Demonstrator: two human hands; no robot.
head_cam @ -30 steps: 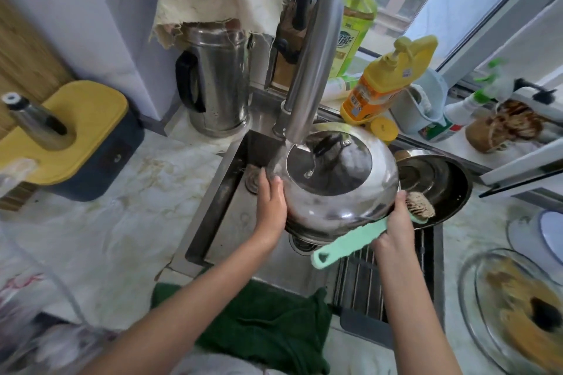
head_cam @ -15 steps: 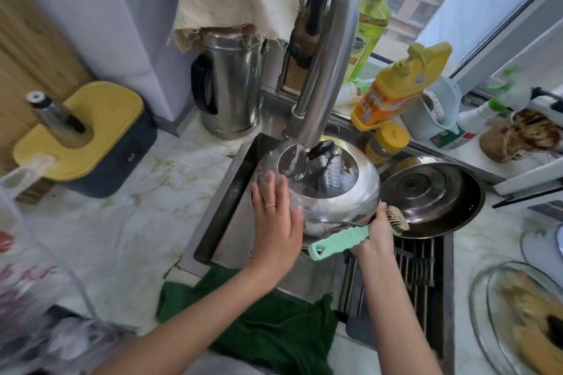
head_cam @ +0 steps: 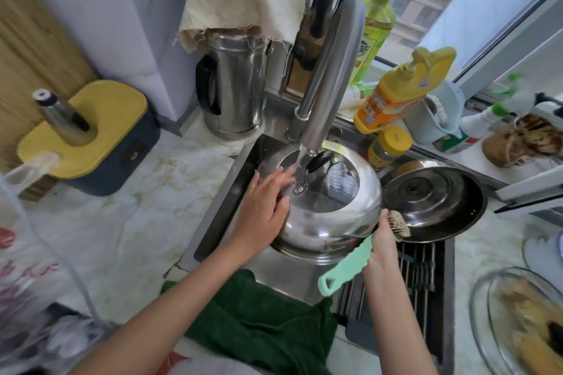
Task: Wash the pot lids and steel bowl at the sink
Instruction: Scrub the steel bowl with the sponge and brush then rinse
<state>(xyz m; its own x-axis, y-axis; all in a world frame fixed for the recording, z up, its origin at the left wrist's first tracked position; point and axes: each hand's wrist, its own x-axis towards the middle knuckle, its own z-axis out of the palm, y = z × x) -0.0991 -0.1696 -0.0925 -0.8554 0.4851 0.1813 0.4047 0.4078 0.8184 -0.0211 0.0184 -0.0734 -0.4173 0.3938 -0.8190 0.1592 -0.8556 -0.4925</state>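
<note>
Large domed pot lid [head_cam: 329,216] is over the sink [head_cam: 219,216], beneath the faucet [head_cam: 329,70]. The left hand [head_cam: 265,207] lies flat on its left side, fingers straight. The right hand [head_cam: 380,250] grips the green brush [head_cam: 344,268] at its near-right rim. A second lid [head_cam: 432,201] rests just right.

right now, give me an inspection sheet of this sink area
surface: marble counter with a steel sink set in it.
job's things: domed pot lid under the tap; second lid beside it at the sink's right; green-handled brush at the pot lid's rim.
clutter: green towel over the sink's front edge; kettle, knife block and yellow bottle behind; glass dish at right.
hands: left hand rests flat on the pot lid; right hand grips the brush.
cables: nothing seen.
surroundings: window behind the sink.
</note>
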